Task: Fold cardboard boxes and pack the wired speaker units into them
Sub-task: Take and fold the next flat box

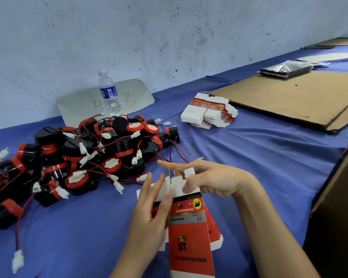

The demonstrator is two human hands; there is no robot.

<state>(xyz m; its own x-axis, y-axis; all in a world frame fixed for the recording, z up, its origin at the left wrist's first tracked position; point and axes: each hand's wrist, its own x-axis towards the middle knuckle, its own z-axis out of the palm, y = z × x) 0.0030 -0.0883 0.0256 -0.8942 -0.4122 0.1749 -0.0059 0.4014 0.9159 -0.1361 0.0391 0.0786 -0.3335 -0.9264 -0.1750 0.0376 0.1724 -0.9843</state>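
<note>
A red and white flat carton [189, 235] lies under my hands at the front centre of the blue table, more flat cartons beneath it. My left hand [152, 209] holds its left side, fingers curled over the white end flaps. My right hand [205, 178] grips the white flaps at the carton's far end, thumb on top. A thin rubber band [169, 175] stretches between the flaps and my right fingers. A heap of black and red wired speaker units [84, 157] with white plugs lies to the left.
A stack of flat cartons [209, 113] sits at mid-table. A water bottle [109, 93] stands before a grey board by the wall. A large cardboard sheet [289, 97] lies at right, a black packet [285, 68] on it. A brown box edge [338, 207] rises at right.
</note>
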